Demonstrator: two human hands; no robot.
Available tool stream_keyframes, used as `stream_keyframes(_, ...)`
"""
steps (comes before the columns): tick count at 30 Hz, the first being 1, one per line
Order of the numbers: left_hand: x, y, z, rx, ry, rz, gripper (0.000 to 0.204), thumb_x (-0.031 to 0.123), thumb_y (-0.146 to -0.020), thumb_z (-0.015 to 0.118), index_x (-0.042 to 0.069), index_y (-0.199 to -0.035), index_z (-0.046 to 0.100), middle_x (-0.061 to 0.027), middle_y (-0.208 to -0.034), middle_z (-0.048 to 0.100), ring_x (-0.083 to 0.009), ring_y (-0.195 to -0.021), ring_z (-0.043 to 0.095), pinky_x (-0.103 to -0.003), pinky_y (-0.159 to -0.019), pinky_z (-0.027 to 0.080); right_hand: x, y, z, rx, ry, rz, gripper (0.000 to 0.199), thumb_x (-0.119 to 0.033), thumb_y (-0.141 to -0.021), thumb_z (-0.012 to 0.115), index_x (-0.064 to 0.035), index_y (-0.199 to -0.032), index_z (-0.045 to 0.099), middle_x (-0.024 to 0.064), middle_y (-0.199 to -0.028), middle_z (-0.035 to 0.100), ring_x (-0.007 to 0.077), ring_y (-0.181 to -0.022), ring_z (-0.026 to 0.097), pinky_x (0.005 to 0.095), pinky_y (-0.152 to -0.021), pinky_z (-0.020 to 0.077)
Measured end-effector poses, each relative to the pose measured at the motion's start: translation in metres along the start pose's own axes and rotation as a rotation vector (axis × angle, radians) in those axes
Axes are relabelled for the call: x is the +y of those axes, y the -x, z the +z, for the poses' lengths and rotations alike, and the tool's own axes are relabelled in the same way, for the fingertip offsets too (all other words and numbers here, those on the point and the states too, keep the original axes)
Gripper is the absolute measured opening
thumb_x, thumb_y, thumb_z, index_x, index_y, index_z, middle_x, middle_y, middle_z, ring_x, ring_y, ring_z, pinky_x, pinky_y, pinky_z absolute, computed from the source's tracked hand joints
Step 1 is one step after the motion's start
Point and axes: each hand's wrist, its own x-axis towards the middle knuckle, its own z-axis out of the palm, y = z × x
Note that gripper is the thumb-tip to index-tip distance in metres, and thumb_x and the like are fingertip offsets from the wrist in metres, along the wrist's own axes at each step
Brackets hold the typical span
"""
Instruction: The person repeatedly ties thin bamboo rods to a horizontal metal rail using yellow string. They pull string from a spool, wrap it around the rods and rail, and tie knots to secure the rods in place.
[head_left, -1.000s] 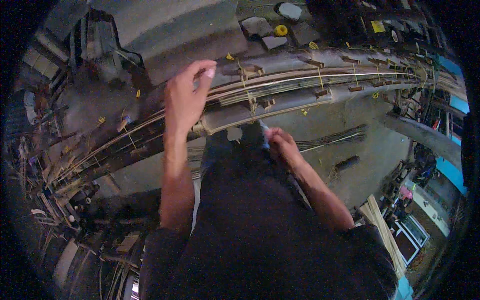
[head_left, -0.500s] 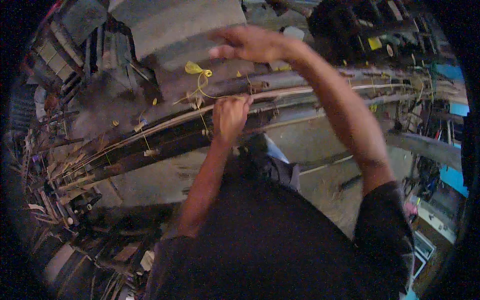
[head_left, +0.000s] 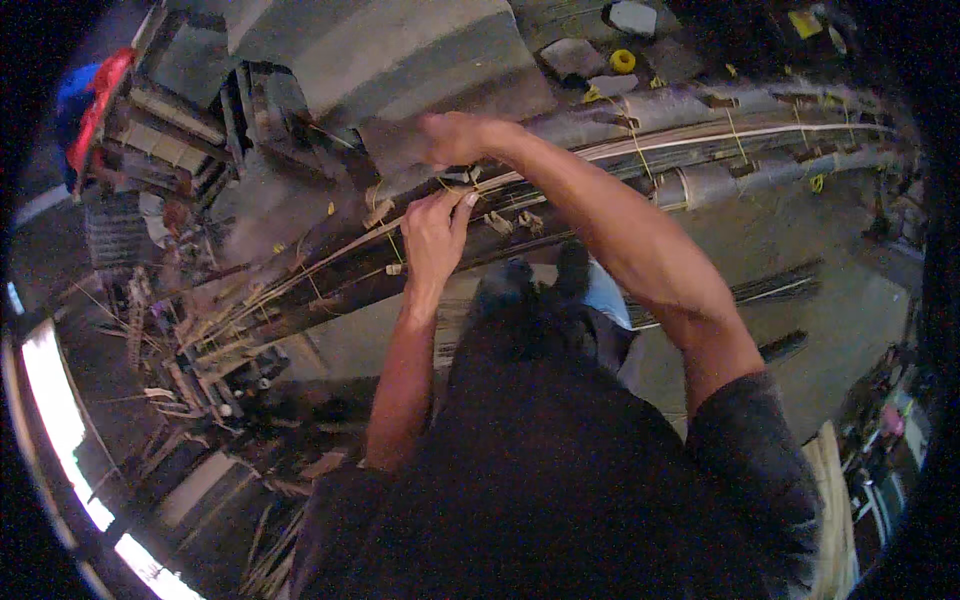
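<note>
A long bundle of thin pale strips [head_left: 340, 245] runs across the view, bound at intervals with thin yellow string [head_left: 738, 135]. My left hand [head_left: 432, 238] is closed at the near side of this bundle, thumb and fingers pinched where a bit of yellow string shows. What lies beneath its fingers is hidden. My right hand [head_left: 462, 138] is raised just beyond the left, with its forearm crossing above the strips. Its fingers are smeared by motion, so whether it holds the string's end cannot be told.
Dark, thick pipe-like lengths [head_left: 770, 175] lie along both sides of the strips. A yellow roll [head_left: 622, 61] rests on the far floor near pale flat pieces [head_left: 633, 18]. Wooden frames [head_left: 270, 125] stand at the far left, and scrap wood [head_left: 215, 380] clutters the near left.
My right hand has moved slightly nearer to the left hand. The view has shifted, bringing in the red and blue thing at far left. The looped yellow string seen beyond my left hand no longer shows.
</note>
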Motion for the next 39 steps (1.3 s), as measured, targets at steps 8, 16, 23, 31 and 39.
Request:
stream_keyframes(8,0.012,0.007,0.0,0.24,0.137,0.004,0.019,0.022,-0.091,0.057,0.006,-0.09,0.069,-0.0132,-0.083,0.069,-0.0278,-0.076,0.064,-0.034,-0.07,0.048,0.089,0.133,0.077,-0.458,0.228,-0.258,0.026,-0.013,-0.079,0.058,-0.009,-0.105,0.055,0.0175,-0.074,0.065,0.0381,-0.072,0.066,0.0512,-0.063,0.053)
stream_keyframes(16,-0.003,-0.12,-0.029,-0.077,0.684,-0.334,0.03,0.029,-0.093,0.052,0.001,-0.086,0.058,-0.0062,-0.072,0.059,-0.0161,-0.074,0.058,-0.028,-0.069,0.046,0.097,0.141,0.086,-0.465,0.391,-0.1,0.019,-0.015,-0.072,0.063,-0.0083,-0.089,0.063,0.0157,-0.081,0.066,0.0341,-0.076,0.065,0.0471,-0.064,0.0521)
stream_keyframes(23,-0.035,-0.122,-0.023,-0.036,0.189,-0.133,0.034,0.033,-0.093,0.054,0.002,-0.103,0.063,-0.0123,-0.09,0.066,-0.0228,-0.082,0.062,-0.034,-0.077,0.047,0.084,0.155,0.024,0.521,-0.54,0.42,0.015,-0.015,-0.087,0.062,-0.0043,-0.096,0.065,0.0013,-0.08,0.063,0.0097,-0.068,0.057,0.024,-0.059,0.0453)
stream_keyframes(31,-0.109,-0.028,-0.085,0.172,0.272,-0.246,0.032,0.033,-0.094,0.056,0.006,-0.109,0.065,-0.0056,-0.106,0.066,-0.0154,-0.097,0.059,-0.03,-0.089,0.043,0.106,0.123,0.026,0.535,-0.743,0.715,0.013,-0.019,-0.088,0.064,-0.0071,-0.093,0.066,-0.0027,-0.076,0.059,0.0051,-0.06,0.049,0.0222,-0.052,0.0362)
stream_keyframes(39,-0.178,0.046,-0.128,0.298,0.501,-0.265,0.025,0.024,-0.096,0.054,0.004,-0.108,0.064,-0.0057,-0.105,0.065,-0.0161,-0.101,0.059,-0.029,-0.091,0.043,0.051,0.11,-0.02,0.399,0.594,0.2,0.018,-0.004,-0.08,0.06,-0.007,-0.097,0.067,0.0074,-0.096,0.063,0.0215,-0.089,0.06,0.0332,-0.078,0.0492)
